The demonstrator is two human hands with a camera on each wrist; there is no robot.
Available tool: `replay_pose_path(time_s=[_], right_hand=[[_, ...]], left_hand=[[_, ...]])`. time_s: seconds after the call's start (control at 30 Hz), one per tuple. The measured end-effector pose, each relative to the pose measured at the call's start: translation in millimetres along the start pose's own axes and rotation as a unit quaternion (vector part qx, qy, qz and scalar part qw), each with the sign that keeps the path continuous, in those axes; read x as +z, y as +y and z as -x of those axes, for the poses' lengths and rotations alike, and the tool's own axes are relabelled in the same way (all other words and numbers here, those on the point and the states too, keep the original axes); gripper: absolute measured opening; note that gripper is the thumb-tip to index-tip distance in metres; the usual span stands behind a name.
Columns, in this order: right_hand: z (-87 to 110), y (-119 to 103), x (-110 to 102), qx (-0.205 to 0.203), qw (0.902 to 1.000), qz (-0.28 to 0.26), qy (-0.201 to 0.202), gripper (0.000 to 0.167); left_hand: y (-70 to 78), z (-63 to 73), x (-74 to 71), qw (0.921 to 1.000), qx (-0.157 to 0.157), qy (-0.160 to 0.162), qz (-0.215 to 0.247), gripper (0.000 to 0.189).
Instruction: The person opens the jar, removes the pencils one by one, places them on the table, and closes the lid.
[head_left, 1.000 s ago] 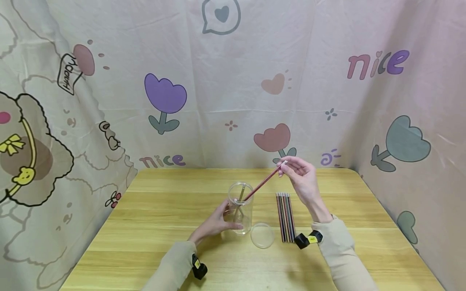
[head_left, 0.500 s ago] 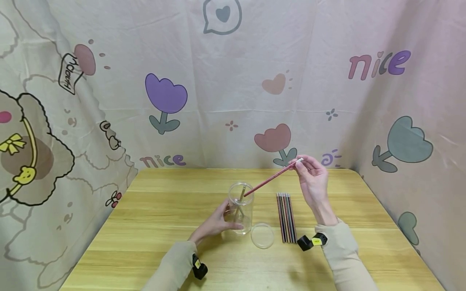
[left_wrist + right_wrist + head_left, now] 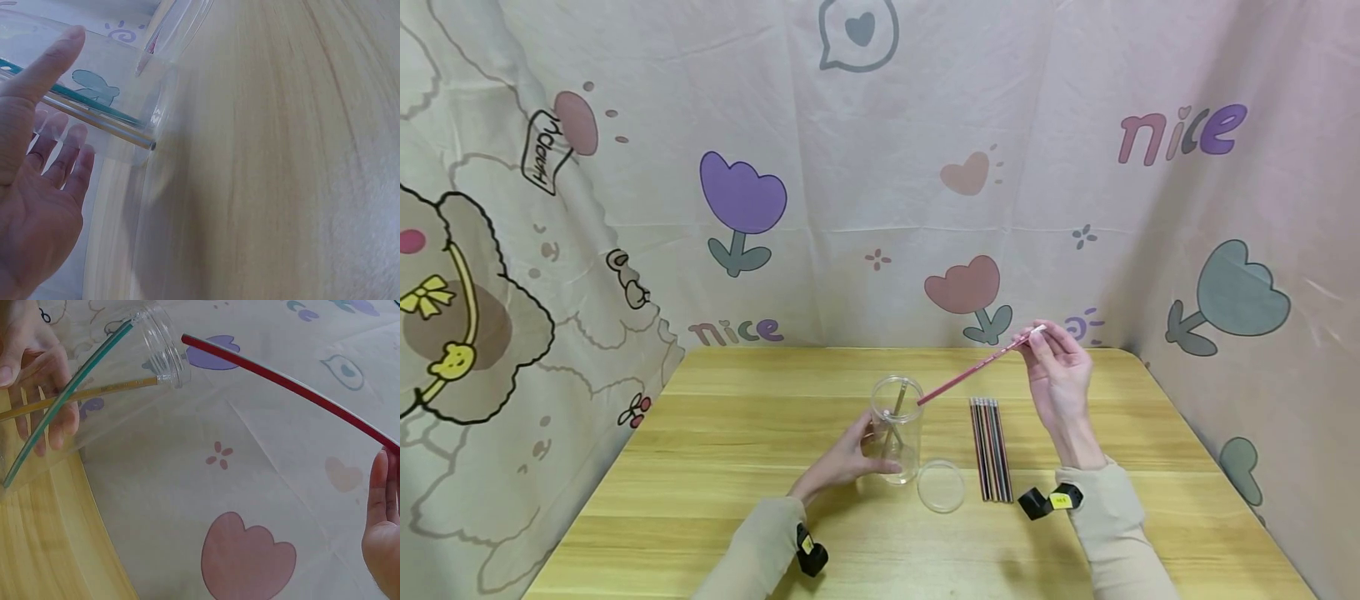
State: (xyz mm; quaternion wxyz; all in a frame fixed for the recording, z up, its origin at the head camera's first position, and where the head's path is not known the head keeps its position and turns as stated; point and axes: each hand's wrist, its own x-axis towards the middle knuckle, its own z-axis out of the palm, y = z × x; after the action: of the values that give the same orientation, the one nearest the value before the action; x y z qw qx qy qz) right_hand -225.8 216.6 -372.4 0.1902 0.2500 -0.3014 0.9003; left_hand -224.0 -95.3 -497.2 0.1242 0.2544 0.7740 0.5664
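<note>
My left hand (image 3: pixel 842 462) holds a clear jar (image 3: pixel 910 437) upright on the table, thumb and fingers around its lower part. Inside the jar a green pencil (image 3: pixel 81 376) and a yellow pencil (image 3: pixel 119 386) lean across each other. My right hand (image 3: pixel 1062 371) pinches a red pencil (image 3: pixel 973 368) by its pale end, up and to the right of the jar. In the right wrist view the red pencil's far tip is just outside the jar's mouth (image 3: pixel 164 347), apart from the rim. That pencil slants down toward the jar.
Right of the jar, a row of several pencils (image 3: pixel 991 450) lies side by side on the wooden table (image 3: pixel 715 467). A round clear lid (image 3: pixel 942 487) lies flat close to the jar's base. A printed cloth (image 3: pixel 865 192) hangs behind the table.
My right hand has moved right, drawing the red pencil's tip from inside the jar's mouth to just outside it; the pencil lies flatter now. The left hand and jar have stayed in place.
</note>
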Motion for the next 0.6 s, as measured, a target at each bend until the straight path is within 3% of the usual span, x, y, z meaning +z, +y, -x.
replay_pose_path(time_s=[0.43, 0.6], right_hand=[[-4.2, -12, -11, -0.006, 0.9980, -0.045, 0.044, 0.020], [-4.2, -15, -16, 0.020, 0.9972, -0.012, 0.071, 0.021]], left_hand=[[0.6, -0.4, 0.4, 1.0000, 0.004, 0.001, -0.003, 0.093], [0.4, 0.1, 0.3, 1.0000, -0.002, 0.002, -0.004, 0.090]])
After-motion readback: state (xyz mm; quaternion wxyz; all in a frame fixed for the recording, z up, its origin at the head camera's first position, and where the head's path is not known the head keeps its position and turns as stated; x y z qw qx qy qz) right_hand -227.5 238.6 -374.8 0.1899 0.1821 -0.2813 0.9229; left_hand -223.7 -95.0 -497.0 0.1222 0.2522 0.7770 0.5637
